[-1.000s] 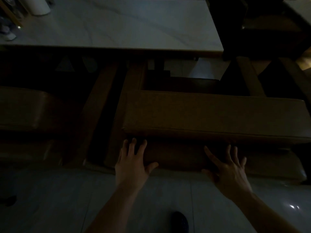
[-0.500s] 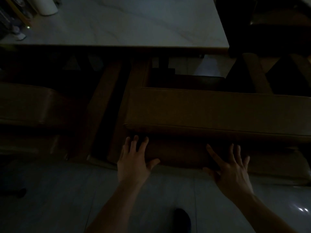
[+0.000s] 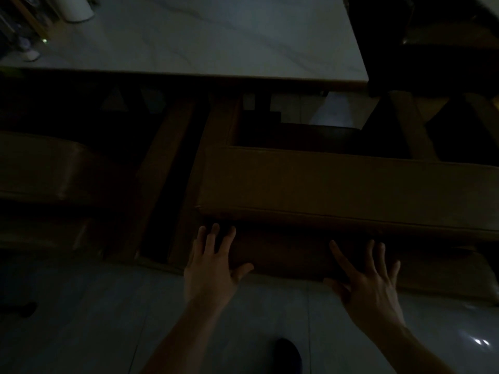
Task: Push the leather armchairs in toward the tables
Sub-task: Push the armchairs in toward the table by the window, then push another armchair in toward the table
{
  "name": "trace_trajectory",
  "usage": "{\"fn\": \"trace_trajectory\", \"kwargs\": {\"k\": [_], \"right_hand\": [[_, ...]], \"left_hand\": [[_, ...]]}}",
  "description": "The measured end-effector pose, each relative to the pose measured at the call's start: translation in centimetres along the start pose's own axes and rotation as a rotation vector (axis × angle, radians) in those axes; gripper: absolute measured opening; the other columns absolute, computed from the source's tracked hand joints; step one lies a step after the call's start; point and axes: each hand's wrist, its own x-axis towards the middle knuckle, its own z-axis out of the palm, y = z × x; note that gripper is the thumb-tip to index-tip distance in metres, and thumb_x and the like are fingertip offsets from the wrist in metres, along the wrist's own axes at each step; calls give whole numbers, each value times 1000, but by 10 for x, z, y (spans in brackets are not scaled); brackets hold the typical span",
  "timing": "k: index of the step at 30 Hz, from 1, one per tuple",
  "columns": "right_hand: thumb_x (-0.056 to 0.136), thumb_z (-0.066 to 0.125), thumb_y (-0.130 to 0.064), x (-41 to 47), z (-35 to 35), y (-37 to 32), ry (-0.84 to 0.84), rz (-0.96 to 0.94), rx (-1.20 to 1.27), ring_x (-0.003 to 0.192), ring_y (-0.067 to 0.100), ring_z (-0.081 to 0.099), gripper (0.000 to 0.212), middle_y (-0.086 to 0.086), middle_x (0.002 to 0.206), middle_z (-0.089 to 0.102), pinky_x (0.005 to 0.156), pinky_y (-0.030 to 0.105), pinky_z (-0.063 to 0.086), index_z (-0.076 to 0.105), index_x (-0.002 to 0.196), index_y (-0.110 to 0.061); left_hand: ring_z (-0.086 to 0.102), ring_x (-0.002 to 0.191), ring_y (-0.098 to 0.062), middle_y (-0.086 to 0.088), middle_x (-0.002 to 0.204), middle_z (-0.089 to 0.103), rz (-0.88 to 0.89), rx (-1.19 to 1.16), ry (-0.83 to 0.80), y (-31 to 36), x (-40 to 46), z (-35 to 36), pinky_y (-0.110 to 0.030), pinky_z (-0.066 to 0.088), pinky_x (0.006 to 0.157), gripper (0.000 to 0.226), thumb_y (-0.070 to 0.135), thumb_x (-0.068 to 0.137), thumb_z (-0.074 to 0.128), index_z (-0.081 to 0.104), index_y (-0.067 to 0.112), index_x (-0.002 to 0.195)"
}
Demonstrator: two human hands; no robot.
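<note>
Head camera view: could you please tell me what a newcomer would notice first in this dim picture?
First, the two bare hands at bottom centre: the left hand and right hand are spread flat, fingers open, on the back of the brown leather armchair that fills the middle. Above it, the pale marble tabletop stands out against the dark. A second armchair sits at the left.

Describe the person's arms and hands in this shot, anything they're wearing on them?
Both forearms are bare, with no sleeves in view. The left hand and right hand wear no gloves. No rings, watch or bracelet can be made out, though the dim light could hide small items.
</note>
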Motion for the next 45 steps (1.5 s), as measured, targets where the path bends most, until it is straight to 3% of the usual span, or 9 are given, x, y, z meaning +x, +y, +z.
{"fn": "trace_trajectory", "kwargs": {"k": [11, 19, 25, 28, 30, 34, 37, 40, 45], "right_hand": [[85, 12, -79, 1, -5, -2, -42, 1, -1, 146, 51, 5, 74, 32, 157, 15, 110, 74, 16, 13, 153, -48], [89, 22, -75, 2, -27, -7, -191, 12, -68, 145, 46, -20, 73, 24, 161, -15, 117, 67, 3, -22, 144, -54], [92, 41, -65, 1, -59, -6, -331, 14, -8, 147, 43, -16, 78, 19, 162, -16, 119, 62, 10, -11, 149, -53], [92, 44, -63, -6, -75, -8, -384, -2, 38, 150, 40, -1, 74, 15, 164, -2, 118, 55, 22, 5, 153, -47], [92, 46, -61, -17, -84, -7, -416, 2, 68, 147, 34, 19, 68, 10, 160, 21, 113, 48, 34, 18, 152, -43], [92, 54, -55, -46, -120, -3, -438, 36, 111, 125, 25, 50, 59, 4, 142, 47, 96, 36, 48, 40, 145, -33], [95, 56, -43, -71, -154, 3, -418, 51, 138, 117, 22, 55, 51, 4, 135, 51, 86, 30, 47, 44, 141, -26], [92, 55, -44, -102, -186, 14, -360, 43, 168, 115, 20, 57, 58, 2, 133, 56, 80, 28, 45, 40, 146, -33], [83, 51, -48, -162, -234, 36, -278, 44, 211, 111, 20, 61, 54, -1, 126, 63, 89, 35, 52, 49, 137, -42]], "left_hand": [[-2, 150, -23, 6, 163, 11, -28, 9, -44, 2, 1, -3, -47, 41, 106, 85, 80, 78, 45, 16, 46, 150], [-7, 150, -24, 5, 164, 6, -53, -15, -185, 4, 9, -17, -51, 38, 108, 90, 76, 77, 54, 12, 46, 150], [-3, 150, -27, 3, 164, 1, 23, 76, -343, 7, 9, -43, -49, 36, 108, 87, 76, 83, 45, 5, 44, 153], [15, 147, -26, 2, 162, 14, 56, 71, -380, 22, -5, -59, -44, 35, 109, 79, 74, 85, 44, 16, 42, 152], [24, 143, -24, 5, 159, 21, 100, 67, -419, 33, -16, -71, -41, 34, 109, 77, 73, 86, 44, 21, 41, 152], [28, 142, -20, 8, 158, 23, 136, -31, -481, 53, -39, -96, -39, 36, 109, 79, 73, 83, 49, 26, 39, 150], [26, 142, -19, 9, 158, 21, 162, -52, -531, 73, -55, -120, -41, 34, 110, 79, 75, 84, 47, 25, 38, 150], [29, 141, -19, 7, 158, 23, 191, -50, -542, 96, -74, -145, -39, 34, 110, 79, 75, 85, 46, 24, 38, 151], [37, 134, -16, 10, 152, 30, 268, -37, -507, 141, -102, -173, -39, 38, 105, 81, 81, 79, 45, 26, 42, 148]]}}
